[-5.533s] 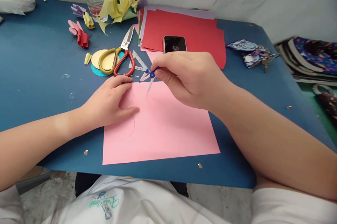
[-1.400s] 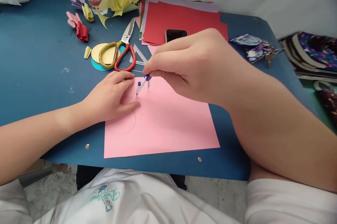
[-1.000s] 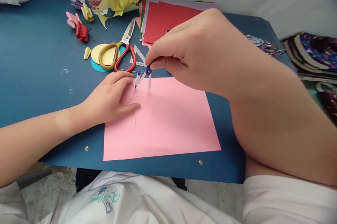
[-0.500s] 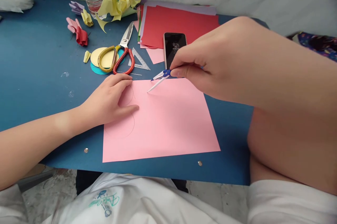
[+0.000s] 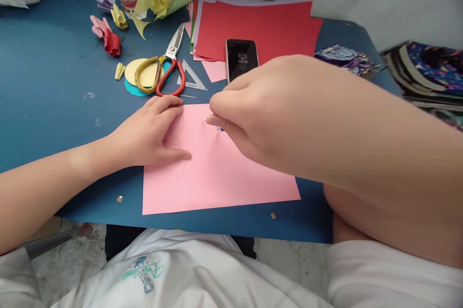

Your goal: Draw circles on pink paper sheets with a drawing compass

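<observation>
One paper rectangle (image 5: 231, 182) | left hand (image 5: 155, 132): spread atop | right hand (image 5: 260, 117): compass (image 5: 220, 129)

Flat pink sheet (image 5: 217, 173) beneath mostly hidden compass (image 5: 221, 129)

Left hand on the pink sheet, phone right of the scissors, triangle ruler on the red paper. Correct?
Not quite: the head view shows the triangle ruler on the blue table, not the red paper. The left hand is indeed on the pink sheet and the phone right of the scissors.
</observation>
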The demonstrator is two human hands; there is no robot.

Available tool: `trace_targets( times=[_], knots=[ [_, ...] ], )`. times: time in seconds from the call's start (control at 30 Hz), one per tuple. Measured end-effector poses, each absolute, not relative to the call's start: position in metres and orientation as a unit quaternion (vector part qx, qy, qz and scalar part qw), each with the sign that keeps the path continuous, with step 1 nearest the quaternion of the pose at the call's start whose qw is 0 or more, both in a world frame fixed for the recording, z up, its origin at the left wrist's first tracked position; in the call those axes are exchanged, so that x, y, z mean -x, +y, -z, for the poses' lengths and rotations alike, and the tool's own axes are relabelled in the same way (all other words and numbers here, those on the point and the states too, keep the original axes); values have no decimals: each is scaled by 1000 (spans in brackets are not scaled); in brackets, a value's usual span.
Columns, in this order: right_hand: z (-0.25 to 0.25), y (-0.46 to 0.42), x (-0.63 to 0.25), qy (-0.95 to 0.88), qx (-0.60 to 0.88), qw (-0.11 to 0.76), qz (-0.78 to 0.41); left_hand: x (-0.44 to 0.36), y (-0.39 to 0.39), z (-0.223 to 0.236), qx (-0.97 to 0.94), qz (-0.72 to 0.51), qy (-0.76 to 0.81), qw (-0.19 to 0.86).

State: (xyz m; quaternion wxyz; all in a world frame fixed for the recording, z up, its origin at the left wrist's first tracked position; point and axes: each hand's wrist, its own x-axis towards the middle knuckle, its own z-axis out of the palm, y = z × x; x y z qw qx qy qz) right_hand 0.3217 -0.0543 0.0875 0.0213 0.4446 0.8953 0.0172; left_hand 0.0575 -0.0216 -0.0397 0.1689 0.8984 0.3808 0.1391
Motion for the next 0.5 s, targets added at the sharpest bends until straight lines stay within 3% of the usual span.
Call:
trace_targets(
  times=[0.1, 0.5],
  knots=[
    [-99, -53, -304, 887, -446, 120, -24, -57, -22, 40, -900, -121, 384, 169],
    [-88, -28, -289, 846, -524, 82, -59, -56, -31, 34, -909, -87, 386, 133]
  ],
)
